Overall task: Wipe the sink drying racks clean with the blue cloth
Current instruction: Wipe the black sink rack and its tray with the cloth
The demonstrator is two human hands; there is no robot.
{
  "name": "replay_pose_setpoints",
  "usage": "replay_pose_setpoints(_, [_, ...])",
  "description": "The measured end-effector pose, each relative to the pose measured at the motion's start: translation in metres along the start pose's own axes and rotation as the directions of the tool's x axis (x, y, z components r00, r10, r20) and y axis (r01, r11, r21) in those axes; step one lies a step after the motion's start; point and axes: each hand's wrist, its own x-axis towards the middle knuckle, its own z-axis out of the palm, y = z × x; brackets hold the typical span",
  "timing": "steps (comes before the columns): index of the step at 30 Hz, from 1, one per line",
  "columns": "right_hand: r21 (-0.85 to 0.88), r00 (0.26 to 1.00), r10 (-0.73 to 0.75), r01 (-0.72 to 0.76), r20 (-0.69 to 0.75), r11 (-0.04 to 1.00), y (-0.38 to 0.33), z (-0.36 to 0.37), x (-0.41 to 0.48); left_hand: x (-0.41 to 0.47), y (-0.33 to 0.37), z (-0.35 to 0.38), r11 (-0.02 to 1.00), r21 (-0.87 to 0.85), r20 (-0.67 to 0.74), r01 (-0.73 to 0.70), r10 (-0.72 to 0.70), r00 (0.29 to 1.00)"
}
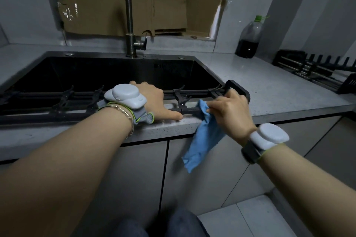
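item 1, at 6 o'clock, nearest you: cabinet doors [134, 179] under the counter [269, 92], grey, closed.

item 2, blue cloth [204, 140]: its top is bunched on the front bar of the sink rack [77, 100], just right of centre. the rest hangs loose over the counter edge toward 5 o'clock, in front of the cabinet doors.

item 3, your right hand [229, 109], at 3 o'clock of the cloth: fingers curled, pinching the cloth's top against the front bar near the rack's right end.

item 4, your left hand [152, 98], at centre: it lies across the sink rack, fingers bent over the far bars, thumb straight along the front bar. it looks like a steadying grip.

item 5, sink [115, 71], toward 12 o'clock: dark basin, with the sink rack spanning its near edge from 9 o'clock to 3 o'clock.

item 6, second rack [316, 71], at 2 o'clock: it sits on the counter, well apart from both hands and the cloth.

item 7, farthest: tap [128, 15] at 12 o'clock, bottle [248, 40] at 1 o'clock.

status: wiping is under way at the right end of the sink rack's front bar. which bars are already clean cannot be told, since dark metal shows no marks. by judgement, the prongs and rear bars toward 9 o'clock and the whole second rack are left.
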Motion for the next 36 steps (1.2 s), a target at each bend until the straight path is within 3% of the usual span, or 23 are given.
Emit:
replay_pose_setpoints(4, [-0.145,0.997,0.065,-0.06,0.029,0.988,0.004,0.005,-0.012,0.0,0.004,-0.001,1.0,0.021,0.005,0.014,-0.014,1.0])
replay_pose_setpoints(6, [-0.144,0.993,0.113,-0.109,0.023,0.984,-0.008,0.008,-0.009,0.001,0.004,-0.001,1.0,0.024,0.0,0.019,-0.019,1.0])
replay_pose_setpoints(9, [-0.117,0.997,0.073,-0.072,-0.002,0.991,-0.037,0.014,0.0,0.003,0.005,-0.002,0.999,0.016,0.012,0.04,-0.041,0.999])
replay_pose_setpoints(14, [-0.057,0.99,0.032,-0.024,0.141,0.998,-0.045,0.014,0.001,0.001,0.005,0.0,0.999,0.017,0.001,0.037,-0.037,0.999])
replay_pose_setpoints(21, [-0.001,0.998,0.051,-0.051,0.033,0.999,-0.01,0.014,-0.013,-0.002,0.003,-0.002,1.0,0.009,0.01,0.007,-0.008,1.0])
replay_pose_setpoints(29, [0.005,0.999,-0.039,0.039,-0.038,0.999,0.001,0.013,-0.012,-0.003,0.003,-0.014,0.998,-0.052,0.038,0.026,-0.024,0.999])
replay_pose_setpoints(36, [0.172,0.996,0.088,-0.084,-0.019,0.982,0.011,0.002,-0.016,0.0,0.021,-0.019,0.998,-0.061,0.015,0.01,-0.009,1.0])
